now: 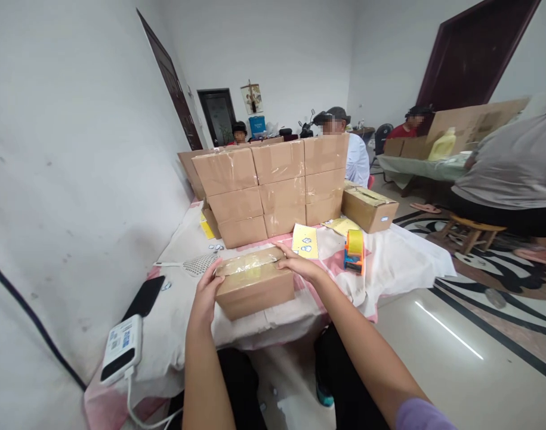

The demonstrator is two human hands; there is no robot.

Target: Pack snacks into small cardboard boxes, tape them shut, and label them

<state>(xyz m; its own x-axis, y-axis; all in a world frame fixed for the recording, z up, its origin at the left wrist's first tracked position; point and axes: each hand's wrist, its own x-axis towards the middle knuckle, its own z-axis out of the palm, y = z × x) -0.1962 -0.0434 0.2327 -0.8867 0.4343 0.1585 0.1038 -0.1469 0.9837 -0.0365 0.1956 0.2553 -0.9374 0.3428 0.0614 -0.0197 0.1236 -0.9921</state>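
Just below the middle of the frame, the left hand [209,291] and right hand [298,263] clasp the ends of a taped cardboard box [255,288] on the cloth-covered table [402,263], seemingly sealed, so lifting it toward the stacked boxes [273,191] behind needs a level, two-handed grip.

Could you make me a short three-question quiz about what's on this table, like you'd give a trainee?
1. True or false: both hands touch the taped cardboard box.
2. What stands right of that box? A) orange tape dispenser B) kettle C) lamp
3. How many rows high is the stack of boxes behind it?

Key: 1 true. 2 A. 3 three.
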